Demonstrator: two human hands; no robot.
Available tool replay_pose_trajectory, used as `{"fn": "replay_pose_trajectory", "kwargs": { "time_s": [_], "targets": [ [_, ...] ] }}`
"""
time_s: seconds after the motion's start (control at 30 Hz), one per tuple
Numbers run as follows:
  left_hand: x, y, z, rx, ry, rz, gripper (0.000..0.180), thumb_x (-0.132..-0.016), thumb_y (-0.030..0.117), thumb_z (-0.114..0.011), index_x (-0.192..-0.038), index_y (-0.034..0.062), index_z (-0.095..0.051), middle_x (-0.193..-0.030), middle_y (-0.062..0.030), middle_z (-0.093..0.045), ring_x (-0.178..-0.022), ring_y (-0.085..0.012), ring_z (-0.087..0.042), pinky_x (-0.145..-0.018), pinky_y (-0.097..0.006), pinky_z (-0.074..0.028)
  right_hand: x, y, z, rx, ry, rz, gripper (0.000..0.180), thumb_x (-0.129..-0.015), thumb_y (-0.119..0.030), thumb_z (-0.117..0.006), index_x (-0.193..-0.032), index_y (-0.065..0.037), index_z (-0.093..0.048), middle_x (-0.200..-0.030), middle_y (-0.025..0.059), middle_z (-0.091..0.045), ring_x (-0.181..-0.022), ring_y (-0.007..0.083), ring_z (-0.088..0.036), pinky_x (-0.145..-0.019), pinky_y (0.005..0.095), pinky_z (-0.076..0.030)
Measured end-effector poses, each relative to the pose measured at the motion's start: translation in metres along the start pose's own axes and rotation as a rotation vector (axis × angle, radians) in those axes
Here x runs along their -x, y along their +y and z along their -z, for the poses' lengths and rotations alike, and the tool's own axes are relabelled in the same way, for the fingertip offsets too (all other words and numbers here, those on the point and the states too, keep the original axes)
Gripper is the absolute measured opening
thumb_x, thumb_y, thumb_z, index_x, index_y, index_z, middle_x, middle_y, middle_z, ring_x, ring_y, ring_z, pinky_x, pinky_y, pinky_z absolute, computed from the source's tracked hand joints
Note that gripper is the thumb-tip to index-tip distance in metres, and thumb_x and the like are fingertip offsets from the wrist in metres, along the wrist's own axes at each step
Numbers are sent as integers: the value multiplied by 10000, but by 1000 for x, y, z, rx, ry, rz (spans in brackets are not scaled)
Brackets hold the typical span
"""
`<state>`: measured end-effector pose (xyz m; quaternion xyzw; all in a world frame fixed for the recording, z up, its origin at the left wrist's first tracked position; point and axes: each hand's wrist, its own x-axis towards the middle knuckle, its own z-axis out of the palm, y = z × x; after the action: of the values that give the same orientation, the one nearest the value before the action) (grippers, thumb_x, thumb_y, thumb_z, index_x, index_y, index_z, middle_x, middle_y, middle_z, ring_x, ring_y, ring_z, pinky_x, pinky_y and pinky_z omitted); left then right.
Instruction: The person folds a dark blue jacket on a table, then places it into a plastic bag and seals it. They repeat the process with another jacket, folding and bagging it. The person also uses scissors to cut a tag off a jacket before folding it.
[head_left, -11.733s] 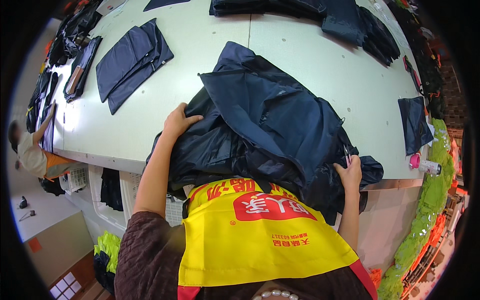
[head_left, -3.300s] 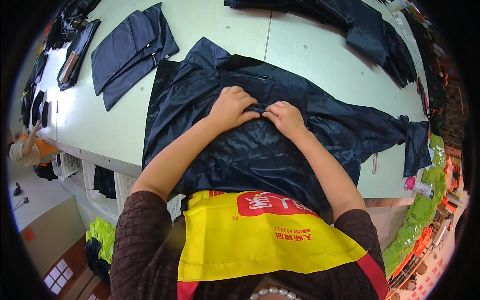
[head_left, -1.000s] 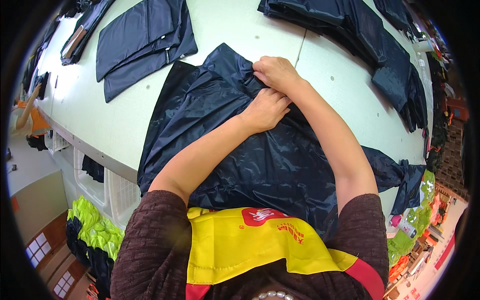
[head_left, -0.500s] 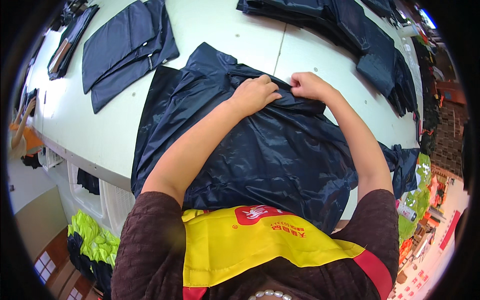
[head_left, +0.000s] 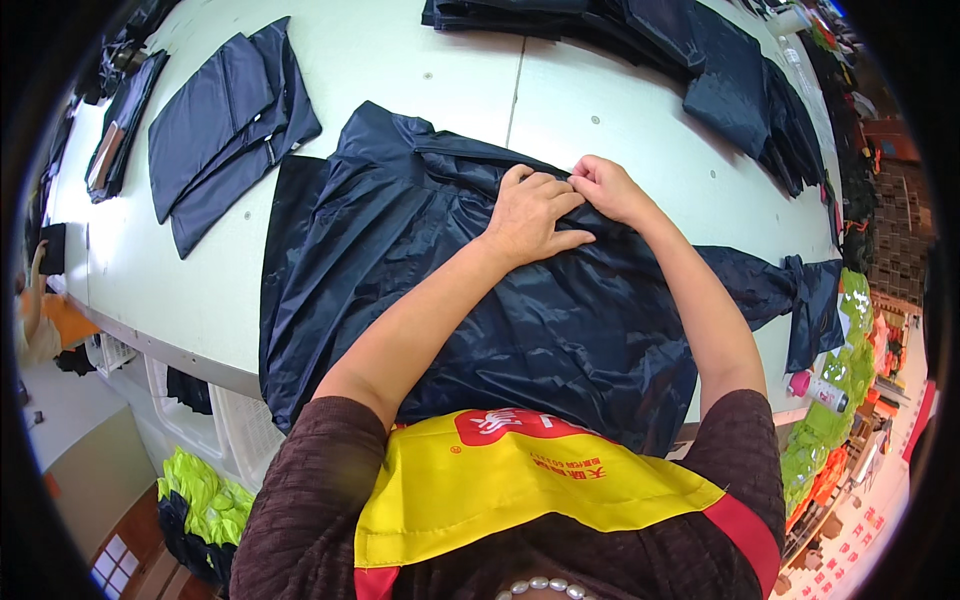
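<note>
A shiny navy jacket lies rumpled over the table edge in front of me, one sleeve stretched out to the right. My left hand rests on its upper part, fingers over the folded cloth and thumb held apart. Just beside it, my right hand pinches the jacket's far edge between thumb and fingers. The two hands nearly touch, and the cloth under their fingertips is partly hidden.
On the white table, folded dark garments lie at the far left, and a longer dark pile at the far right. Lime-green garments hang low at the left. A bottle is at the right. Another person works at the far left.
My left hand has slid right along the jacket toward my right hand, and its thumb has moved away from the fingers. The right hand keeps pinching the edge. The whole view has shifted slightly.
</note>
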<state>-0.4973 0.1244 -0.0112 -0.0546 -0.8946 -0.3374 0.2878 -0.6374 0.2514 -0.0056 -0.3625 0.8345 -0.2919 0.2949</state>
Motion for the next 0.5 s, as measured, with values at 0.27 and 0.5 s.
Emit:
{"fn": "replay_pose_trajectory", "kwargs": {
  "time_s": [0.27,0.5],
  "targets": [
    [-6,4,-1,-28,-39,360,177,-815,254,-641,-752,93,-679,-721,-61,-654,-712,-247,-600,-760,-369,-378,4,8,22,-363,-185,8,126,-916,-177,-552,-922,-54,-578,-811,-63,-505,-753,32,-426,-659,191,-381],
    [-3,1,-6,-184,-42,461,113,-791,191,-621,-799,84,-657,-736,-70,-651,-687,-264,-593,-745,-356,-384,19,-5,20,-546,-102,-65,158,-911,-200,-545,-891,-46,-574,-741,-36,-514,-665,63,-457,-598,227,-397]
  ]
}}
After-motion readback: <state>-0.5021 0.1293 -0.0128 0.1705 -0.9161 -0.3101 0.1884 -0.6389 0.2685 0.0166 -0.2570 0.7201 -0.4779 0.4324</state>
